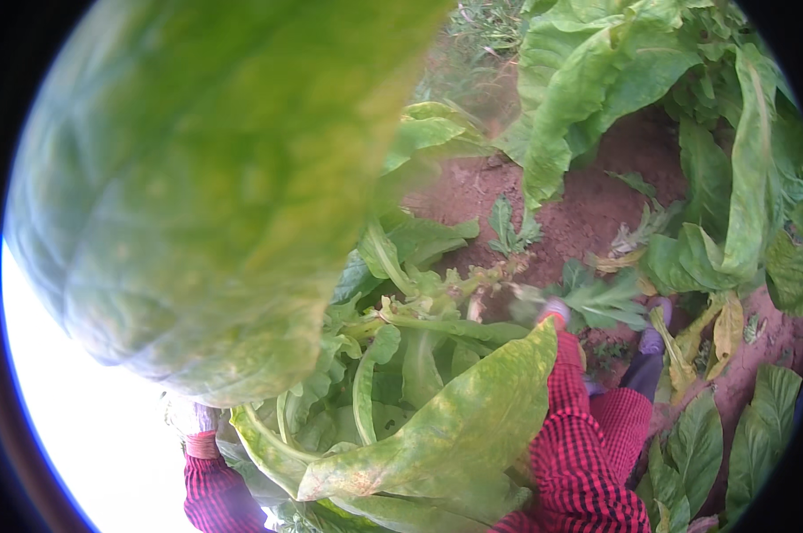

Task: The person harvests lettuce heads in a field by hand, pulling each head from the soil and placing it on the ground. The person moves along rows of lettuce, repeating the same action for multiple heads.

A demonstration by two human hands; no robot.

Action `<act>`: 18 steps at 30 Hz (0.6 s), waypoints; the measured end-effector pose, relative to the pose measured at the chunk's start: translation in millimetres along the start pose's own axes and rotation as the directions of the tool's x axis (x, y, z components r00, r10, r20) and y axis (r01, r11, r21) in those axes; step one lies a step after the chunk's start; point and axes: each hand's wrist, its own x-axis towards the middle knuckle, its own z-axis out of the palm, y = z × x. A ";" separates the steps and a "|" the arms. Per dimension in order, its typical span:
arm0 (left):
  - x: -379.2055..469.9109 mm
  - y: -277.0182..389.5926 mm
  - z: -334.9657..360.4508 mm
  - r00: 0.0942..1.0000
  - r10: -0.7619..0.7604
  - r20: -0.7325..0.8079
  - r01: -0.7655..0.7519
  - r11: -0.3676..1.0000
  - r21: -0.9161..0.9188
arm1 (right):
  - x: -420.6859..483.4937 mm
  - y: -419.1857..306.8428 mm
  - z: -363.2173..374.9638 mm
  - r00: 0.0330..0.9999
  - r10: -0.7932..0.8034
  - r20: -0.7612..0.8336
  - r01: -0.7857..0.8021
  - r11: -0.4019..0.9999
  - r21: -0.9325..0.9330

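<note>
A large tobacco leaf, blurred and very near the camera, covers the upper left. My left hand, in a pale glove below a red checked sleeve, is at that leaf's lower edge; its fingers are hidden or washed out. My right hand reaches in past a yellowing tobacco leaf among the lower stems. Motion blur hides what its fingers are doing. Close to it are a thick plant stalk and a green weed with jagged leaves.
Reddish soil shows between the rows. More tobacco plants stand at upper right and lower right. Dry yellow leaves droop near my purple shoe. Bright sky glares at lower left.
</note>
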 end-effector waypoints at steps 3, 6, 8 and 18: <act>-2.2 -3.6 -17.9 1.000 0.003 -0.015 -0.003 0.999 0.032 | 3.2 125.8 -32.4 0.888 0.307 0.343 -0.455 0.480 0.750; -0.5 -60.7 -43.7 0.999 -0.027 -0.033 0.027 1.000 0.011 | -58.1 171.4 -116.0 0.709 0.593 0.383 -0.265 -0.280 0.923; 0.3 -68.2 -70.9 1.000 -0.028 0.000 0.028 0.998 0.049 | -85.9 119.3 -159.5 0.712 0.591 0.379 -0.235 -0.308 0.922; -4.4 35.5 18.6 0.993 0.097 0.071 -0.109 0.976 0.190 | -169.0 58.0 -260.8 0.933 0.358 0.035 -0.308 0.745 0.591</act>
